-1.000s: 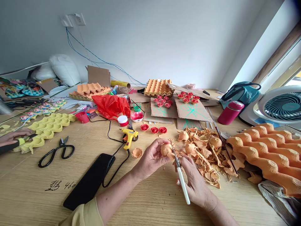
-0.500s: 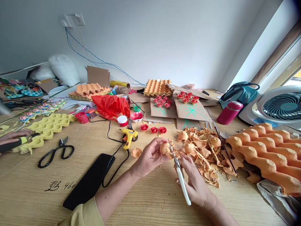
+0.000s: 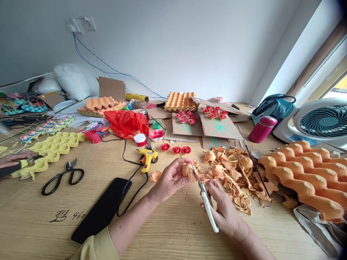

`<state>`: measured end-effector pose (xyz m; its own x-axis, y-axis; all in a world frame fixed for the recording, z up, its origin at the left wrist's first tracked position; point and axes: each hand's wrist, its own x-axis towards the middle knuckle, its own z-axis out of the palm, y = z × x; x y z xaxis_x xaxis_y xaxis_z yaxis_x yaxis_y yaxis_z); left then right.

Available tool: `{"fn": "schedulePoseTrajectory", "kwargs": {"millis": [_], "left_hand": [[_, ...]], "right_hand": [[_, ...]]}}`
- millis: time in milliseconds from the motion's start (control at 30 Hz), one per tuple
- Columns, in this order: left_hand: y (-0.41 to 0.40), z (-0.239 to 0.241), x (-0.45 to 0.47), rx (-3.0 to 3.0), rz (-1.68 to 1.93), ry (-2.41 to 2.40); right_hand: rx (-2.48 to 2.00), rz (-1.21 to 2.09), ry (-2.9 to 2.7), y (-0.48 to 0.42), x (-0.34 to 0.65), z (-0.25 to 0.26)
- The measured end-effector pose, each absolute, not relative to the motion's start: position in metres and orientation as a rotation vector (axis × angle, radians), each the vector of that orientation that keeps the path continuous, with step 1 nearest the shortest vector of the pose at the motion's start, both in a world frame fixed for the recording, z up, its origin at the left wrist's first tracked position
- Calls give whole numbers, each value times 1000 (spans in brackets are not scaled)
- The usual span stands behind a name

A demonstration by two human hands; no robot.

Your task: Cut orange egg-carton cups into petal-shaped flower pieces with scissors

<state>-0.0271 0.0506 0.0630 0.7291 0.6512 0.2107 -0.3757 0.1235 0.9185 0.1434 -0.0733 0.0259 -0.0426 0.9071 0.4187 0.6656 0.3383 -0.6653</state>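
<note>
Between the fingers and thumb of my left hand (image 3: 171, 179) is an orange egg carton cup (image 3: 189, 172), its rounded side toward me. My right hand (image 3: 223, 207) grips white-handled scissors (image 3: 208, 210), with the blades lying against the cup's right edge. Just right of the cup lies a heap of orange carton scraps (image 3: 240, 177) with several rounded cups among them. A scalloped orange cup (image 3: 156, 176) rests on the table left of my left hand. Beyond my hands stand 3 red paper-pulp roses (image 3: 176, 150) in a row.
A yellow glue gun (image 3: 146, 159), a black phone (image 3: 101, 209) and black scissors (image 3: 63, 175) lie to the left. An orange egg tray (image 3: 306, 173), a pink bottle (image 3: 262, 129) and a fan (image 3: 320, 121) stand at right. Another person's hand (image 3: 17, 157) works at a yellow egg tray (image 3: 58, 144).
The scissor blades have shifted slightly along the cup's edge, and my left thumb now lies higher on the cup. The whole view has moved a little.
</note>
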Motion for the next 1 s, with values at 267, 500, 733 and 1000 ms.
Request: {"fn": "schedulePoseTrajectory", "kwargs": {"millis": [267,500,733,1000], "left_hand": [[52,56,-24,1190,775,343],[40,41,-15,1042,716,385],[27,38,-10,908,583,412],[29,33,-10,775,546,392]], "right_hand": [[-1407,676,-1407,-68,144,17],[-1133,950,-947,-60,138,21],[-1162,975,-727,-59,133,30],[-1140,1086,-688,-59,131,28]]}}
